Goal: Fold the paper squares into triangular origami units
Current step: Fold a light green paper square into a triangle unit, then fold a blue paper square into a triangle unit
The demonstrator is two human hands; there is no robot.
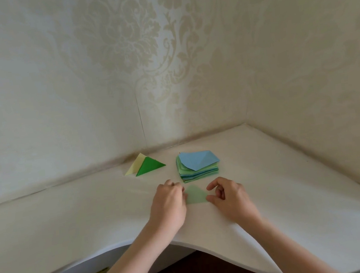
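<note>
A white table [294, 190] sits in a corner of cream damask wallpaper [132, 51]; at back left two folded triangles lie overlapping, a pale yellow triangle [135, 164] partly under a dark green triangle [149, 165]; nearer the viewer, the left hand [168, 202] has curled fingers resting at the left corner of a pale green folded triangle [195, 194] lying flat on the table; the right hand [229, 195] pinches that triangle's right corner between thumb and forefinger; the triangle lies directly between both hands; just behind it stands a stack of green and blue paper squares [197, 167], its top blue sheet partly creased.
</note>
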